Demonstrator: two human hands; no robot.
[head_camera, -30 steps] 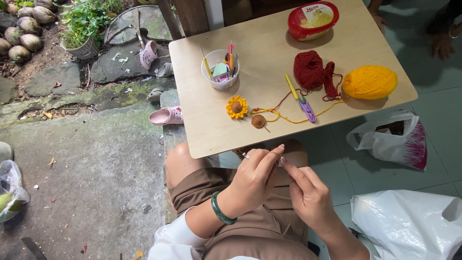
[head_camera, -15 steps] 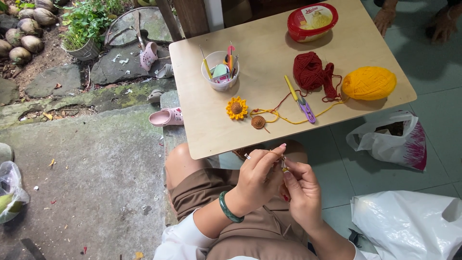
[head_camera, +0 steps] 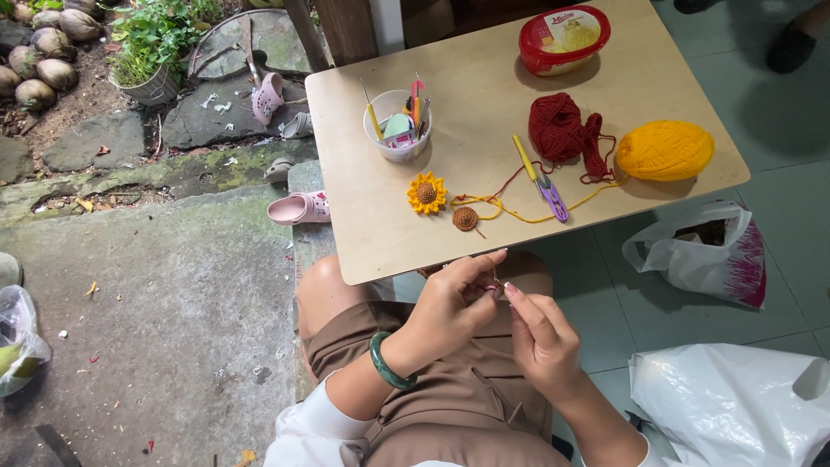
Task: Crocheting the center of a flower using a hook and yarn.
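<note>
A pale wooden desk (head_camera: 510,207) filled the upper centre, above green floor tiles and mossy stone at left. Below it, the left hand (head_camera: 450,307) and right hand (head_camera: 540,337) pinched closed on a tiny crochet piece (head_camera: 494,285). Red yarn (head_camera: 562,130) and yellow yarn (head_camera: 664,150) lay on the desk.

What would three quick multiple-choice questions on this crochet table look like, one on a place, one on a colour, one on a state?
1. Where does the crocheted sunflower lie?
A. in the cup
B. on the table, just in front of the cup
C. on the floor

2. What colour is the yarn ball nearest the table's right edge?
A. yellow
B. blue
C. white

3. How are the two hands placed?
A. flat on the table
B. apart at the person's sides
C. close together over the lap

Answers:
1 B, the flower rests on the bare wood below the cup.
2 A, it is yellow, beside the dark red yarn.
3 C, the left hand and right hand meet fingertip to fingertip, pinching something small.
</note>
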